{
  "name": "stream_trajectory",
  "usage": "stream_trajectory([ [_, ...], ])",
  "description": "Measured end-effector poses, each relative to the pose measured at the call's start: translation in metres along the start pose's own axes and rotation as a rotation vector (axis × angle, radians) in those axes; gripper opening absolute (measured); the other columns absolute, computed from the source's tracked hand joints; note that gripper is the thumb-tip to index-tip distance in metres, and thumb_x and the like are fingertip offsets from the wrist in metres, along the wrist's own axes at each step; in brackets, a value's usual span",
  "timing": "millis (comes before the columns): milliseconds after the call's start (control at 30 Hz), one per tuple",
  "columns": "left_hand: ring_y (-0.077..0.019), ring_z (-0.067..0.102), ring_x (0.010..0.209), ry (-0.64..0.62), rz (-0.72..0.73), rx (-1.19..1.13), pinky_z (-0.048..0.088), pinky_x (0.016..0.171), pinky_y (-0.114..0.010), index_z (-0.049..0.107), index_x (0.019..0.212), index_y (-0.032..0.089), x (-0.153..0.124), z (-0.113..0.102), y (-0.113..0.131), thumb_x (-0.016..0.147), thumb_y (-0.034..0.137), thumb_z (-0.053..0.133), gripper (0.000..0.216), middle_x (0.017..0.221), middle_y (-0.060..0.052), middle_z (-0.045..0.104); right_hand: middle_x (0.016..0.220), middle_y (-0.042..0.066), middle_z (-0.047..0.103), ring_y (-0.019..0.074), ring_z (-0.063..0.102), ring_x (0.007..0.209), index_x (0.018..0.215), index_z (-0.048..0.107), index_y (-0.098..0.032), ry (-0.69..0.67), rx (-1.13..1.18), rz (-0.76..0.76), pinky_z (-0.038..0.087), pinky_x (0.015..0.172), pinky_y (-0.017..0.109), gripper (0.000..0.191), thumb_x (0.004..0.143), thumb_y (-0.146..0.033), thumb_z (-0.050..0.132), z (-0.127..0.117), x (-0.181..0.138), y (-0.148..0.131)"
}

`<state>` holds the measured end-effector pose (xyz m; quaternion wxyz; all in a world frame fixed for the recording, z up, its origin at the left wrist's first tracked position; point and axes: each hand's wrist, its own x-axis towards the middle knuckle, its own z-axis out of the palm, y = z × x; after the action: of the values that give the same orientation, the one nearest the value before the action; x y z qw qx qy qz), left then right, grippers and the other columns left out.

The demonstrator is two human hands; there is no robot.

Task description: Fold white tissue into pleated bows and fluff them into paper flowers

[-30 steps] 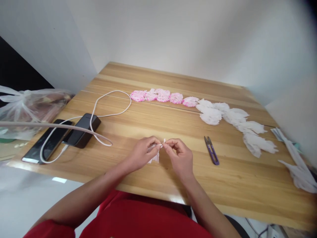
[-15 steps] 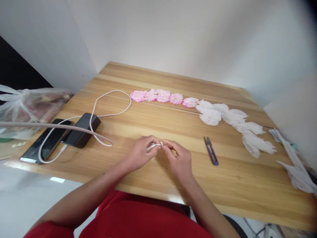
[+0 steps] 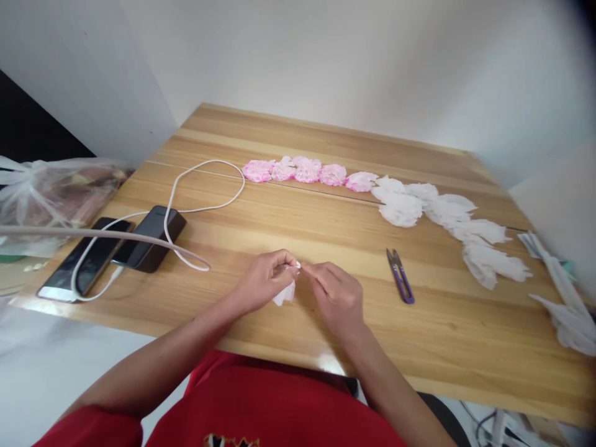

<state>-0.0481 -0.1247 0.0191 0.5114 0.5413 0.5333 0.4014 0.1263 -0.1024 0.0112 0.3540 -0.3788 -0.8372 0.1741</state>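
Observation:
My left hand (image 3: 261, 280) is closed on a small piece of thin white tissue-like paper (image 3: 284, 295), whose loose end hangs below the fingers. My right hand (image 3: 339, 297) has its thumb and forefinger pinched at the gathered white tip beside the left fingertips. Whether a thread or something else is in that pinch is too small to tell. Thread snips (image 3: 404, 288) with purple handles lie to the right of my right hand, blades pointing away from me. Behind them runs a row of ruffled white paper flowers (image 3: 401, 211) and pink-edged paper flowers (image 3: 306, 169).
On the left, a black power bank (image 3: 151, 248) and a phone (image 3: 88, 257) lie with a looped white cable (image 3: 207, 162). A clear plastic bag (image 3: 60, 192) sits beyond the left edge. More white tissue paper (image 3: 570, 326) lies at the right edge, near the wall.
The white paper now hangs lower and shows more below my left fingers. My right fingers have curled in more at its tip. The whole view has shifted slightly.

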Motion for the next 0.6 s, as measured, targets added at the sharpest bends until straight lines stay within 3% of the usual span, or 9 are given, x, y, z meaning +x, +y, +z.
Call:
stream_trajectory([
  [100, -0.01, 0.049, 0.055, 0.008, -0.018, 0.028, 0.039, 0.051, -0.02, 0.055, 0.08, 0.016, 0.001, 0.0, -0.002, 0.083, 0.033, 0.053, 0.018, 0.063, 0.003, 0.053, 0.089, 0.008, 0.073, 0.0188, 0.067, 0.081, 0.107, 0.071, -0.023, -0.024, -0.104, -0.039, 0.052, 0.071, 0.03, 0.027, 0.093, -0.019, 0.047, 0.001, -0.002, 0.002],
  [200, -0.0118, 0.052, 0.059, 0.045, 0.035, 0.209, 0.04, 0.054, -0.022, 0.057, 0.079, 0.016, 0.002, 0.0, -0.004, 0.083, 0.029, 0.053, 0.014, 0.067, 0.001, 0.058, 0.088, 0.008, 0.072, 0.0183, 0.066, 0.08, 0.106, 0.07, -0.021, -0.054, -0.161, -0.059, 0.05, 0.071, 0.029, 0.027, 0.094, -0.02, 0.046, 0.001, -0.002, 0.002],
  [400, -0.0206, 0.058, 0.078, 0.101, 0.299, 0.646, 0.044, 0.08, -0.037, 0.059, 0.081, 0.018, 0.005, 0.0, -0.004, 0.083, 0.022, 0.053, 0.007, 0.078, -0.004, 0.066, 0.084, 0.008, 0.069, 0.0178, 0.063, 0.078, 0.097, 0.069, -0.018, -0.124, -0.101, -0.04, 0.048, 0.07, 0.029, 0.025, 0.095, -0.021, 0.044, -0.001, 0.002, 0.003],
  [500, -0.0212, 0.059, 0.082, 0.09, 0.366, 0.726, 0.04, 0.093, -0.043, 0.057, 0.087, 0.018, 0.006, 0.001, -0.005, 0.088, 0.022, 0.049, 0.01, 0.083, -0.005, 0.067, 0.081, 0.007, 0.068, 0.017, 0.062, 0.075, 0.094, 0.068, -0.019, -0.137, -0.042, -0.006, 0.047, 0.069, 0.028, 0.022, 0.094, -0.022, 0.046, -0.003, 0.005, 0.004],
  [600, -0.0198, 0.059, 0.086, 0.08, 0.384, 0.719, 0.033, 0.102, -0.046, 0.056, 0.092, 0.019, 0.005, 0.0, -0.005, 0.091, 0.021, 0.046, 0.011, 0.089, -0.004, 0.068, 0.077, 0.003, 0.066, 0.0148, 0.059, 0.068, 0.087, 0.067, -0.021, -0.158, 0.106, 0.124, 0.045, 0.066, 0.027, 0.016, 0.089, -0.022, 0.051, -0.006, 0.008, 0.003],
])
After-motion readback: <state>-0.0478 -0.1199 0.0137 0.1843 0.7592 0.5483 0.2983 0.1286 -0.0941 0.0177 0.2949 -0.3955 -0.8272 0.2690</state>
